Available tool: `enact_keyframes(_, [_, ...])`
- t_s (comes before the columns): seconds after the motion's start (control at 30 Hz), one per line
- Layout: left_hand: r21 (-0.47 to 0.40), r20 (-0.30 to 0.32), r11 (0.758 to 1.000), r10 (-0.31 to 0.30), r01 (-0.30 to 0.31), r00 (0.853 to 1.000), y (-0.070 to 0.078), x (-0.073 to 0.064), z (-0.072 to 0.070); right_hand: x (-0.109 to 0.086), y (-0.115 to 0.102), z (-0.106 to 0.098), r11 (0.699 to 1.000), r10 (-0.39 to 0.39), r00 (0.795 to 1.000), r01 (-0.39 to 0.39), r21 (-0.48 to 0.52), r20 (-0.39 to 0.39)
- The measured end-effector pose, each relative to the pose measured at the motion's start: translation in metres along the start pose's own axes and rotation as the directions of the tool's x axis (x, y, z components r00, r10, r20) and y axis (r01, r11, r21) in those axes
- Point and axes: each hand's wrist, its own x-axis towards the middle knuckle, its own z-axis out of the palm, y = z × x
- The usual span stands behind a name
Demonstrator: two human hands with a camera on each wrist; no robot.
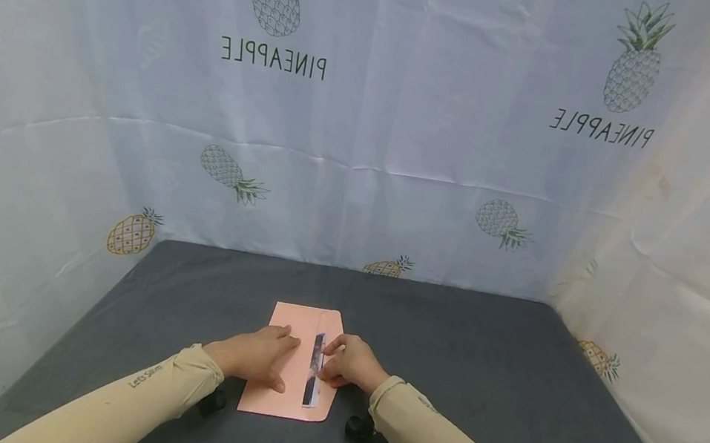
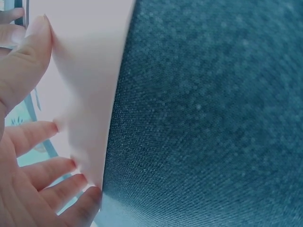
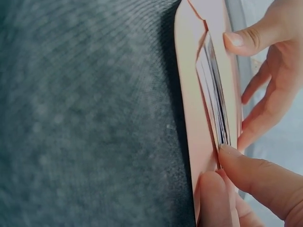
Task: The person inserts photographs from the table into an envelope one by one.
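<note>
A pink paper envelope [image 1: 298,316] lies on the dark cloth with its flap side toward the right. Out of its mouth shows a thin stack of photo prints [image 1: 313,373], whose layered edges are plain in the right wrist view [image 3: 214,90]. My left hand [image 1: 255,354] rests on the envelope's left part, fingers spread and nearly straight. At the mouth, my right hand [image 1: 353,363] pinches the edge of the stack, its thumb on the prints and its index finger on the flap side. Most of the stack is hidden inside the envelope.
A dark grey cloth [image 1: 457,370] covers the table. White curtains [image 1: 408,124] printed with pineapples stand behind it and along both sides. A black rounded object [image 1: 359,427] sits under the right wrist, and another black one [image 1: 212,403] under the left.
</note>
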Motion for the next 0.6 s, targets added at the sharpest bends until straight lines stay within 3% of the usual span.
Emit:
enact_keyframes(0.37, [0.024,0.005,0.999,0.024,-0.024,1.0,-0.001,-0.002,-0.004,-0.001,-0.004,-0.015,0.999,-0.019,0.997,0.016,0.043,0.07])
enact_keyframes(0.47, [0.033,-0.003,0.998,0.052,-0.052,0.999,-0.001,-0.003,-0.009,-0.003,-0.007,-0.021,0.998,-0.027,0.996,0.023,0.05,0.086])
enact_keyframes(0.6, [-0.013,-0.02,0.999,0.045,-0.045,0.999,-0.002,-0.002,-0.018,-0.007,-0.014,-0.035,0.998,-0.048,0.996,0.045,0.043,0.079])
